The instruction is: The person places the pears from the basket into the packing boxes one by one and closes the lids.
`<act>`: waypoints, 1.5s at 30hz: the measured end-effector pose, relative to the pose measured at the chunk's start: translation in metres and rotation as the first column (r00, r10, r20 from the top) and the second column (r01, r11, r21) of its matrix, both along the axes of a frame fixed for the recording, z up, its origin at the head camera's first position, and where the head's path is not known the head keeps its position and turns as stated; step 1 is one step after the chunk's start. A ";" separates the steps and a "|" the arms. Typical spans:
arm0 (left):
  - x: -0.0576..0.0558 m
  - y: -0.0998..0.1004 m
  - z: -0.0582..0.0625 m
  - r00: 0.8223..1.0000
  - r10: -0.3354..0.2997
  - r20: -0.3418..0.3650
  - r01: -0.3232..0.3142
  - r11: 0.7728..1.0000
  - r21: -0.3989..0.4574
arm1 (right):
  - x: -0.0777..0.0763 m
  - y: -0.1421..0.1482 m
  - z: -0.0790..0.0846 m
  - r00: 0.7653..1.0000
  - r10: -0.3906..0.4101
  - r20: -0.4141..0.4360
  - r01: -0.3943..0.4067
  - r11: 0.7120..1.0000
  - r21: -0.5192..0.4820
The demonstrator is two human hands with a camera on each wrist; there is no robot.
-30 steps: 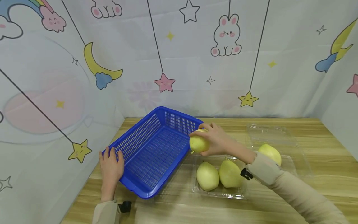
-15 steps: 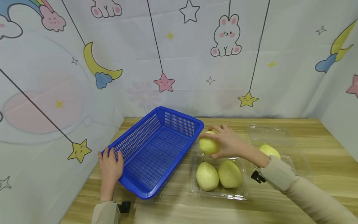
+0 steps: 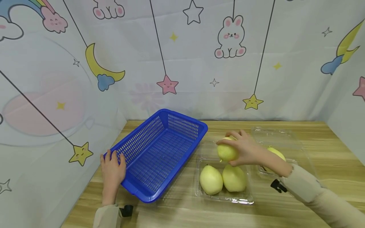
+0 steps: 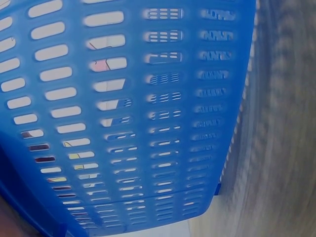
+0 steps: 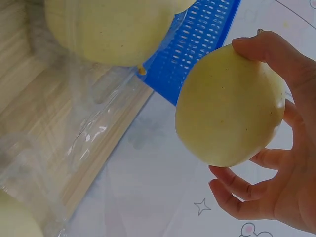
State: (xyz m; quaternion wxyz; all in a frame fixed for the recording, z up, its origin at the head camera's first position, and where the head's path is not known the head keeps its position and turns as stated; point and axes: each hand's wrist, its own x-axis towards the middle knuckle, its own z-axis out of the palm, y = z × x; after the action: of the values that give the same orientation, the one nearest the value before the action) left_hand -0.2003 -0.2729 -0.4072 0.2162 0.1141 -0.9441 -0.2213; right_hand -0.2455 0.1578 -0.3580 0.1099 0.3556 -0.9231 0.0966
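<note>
My right hand (image 3: 246,148) grips a yellow-green pear (image 3: 227,149) and holds it over the far part of a clear plastic box (image 3: 225,200). The right wrist view shows thumb and fingers spread around that pear (image 5: 229,106). Two more pears, a left one (image 3: 211,180) and a right one (image 3: 235,178), sit side by side in the box. My left hand (image 3: 112,171) holds the left rim of a blue perforated basket (image 3: 159,158). In the left wrist view the basket wall (image 4: 133,118) fills most of the picture; the left fingers are mostly hidden there.
To the right, a second clear box (image 3: 263,172), its lid (image 3: 278,136) folded back, holds another pear (image 3: 276,153) partly behind my right forearm. Everything stands on a wood-grain table (image 3: 182,215). Printed cloth (image 3: 188,63) hangs behind and at both sides.
My right hand has moved rightward and slightly nearer with the pear, from beside the basket's right rim to over the clear box. The left hand and basket have stayed put.
</note>
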 end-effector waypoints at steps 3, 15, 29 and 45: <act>0.000 0.000 0.000 1.000 0.001 -0.005 -0.001 1.000 0.004 | 0.002 0.006 0.000 1.000 0.000 -0.009 0.000 1.000 0.000; 0.001 0.000 0.001 1.000 0.000 0.011 -0.001 1.000 0.002 | 0.010 0.026 -0.003 1.000 -0.024 -0.001 0.024 0.999 0.036; 0.001 0.000 0.000 1.000 0.003 0.029 -0.003 1.000 0.005 | 0.022 0.062 -0.005 0.998 -0.069 -0.013 0.069 0.998 0.013; 0.002 0.000 0.001 0.999 0.007 0.036 -0.007 1.000 0.012 | 0.037 0.100 -0.004 0.991 -0.117 -0.065 0.117 0.993 -0.014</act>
State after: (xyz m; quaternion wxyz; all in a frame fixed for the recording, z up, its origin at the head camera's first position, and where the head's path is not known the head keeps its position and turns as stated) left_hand -0.1984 -0.2725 -0.4063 0.1993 0.1228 -0.9460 -0.2241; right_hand -0.2088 0.2576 -0.3621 0.1475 0.3033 -0.9378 0.0830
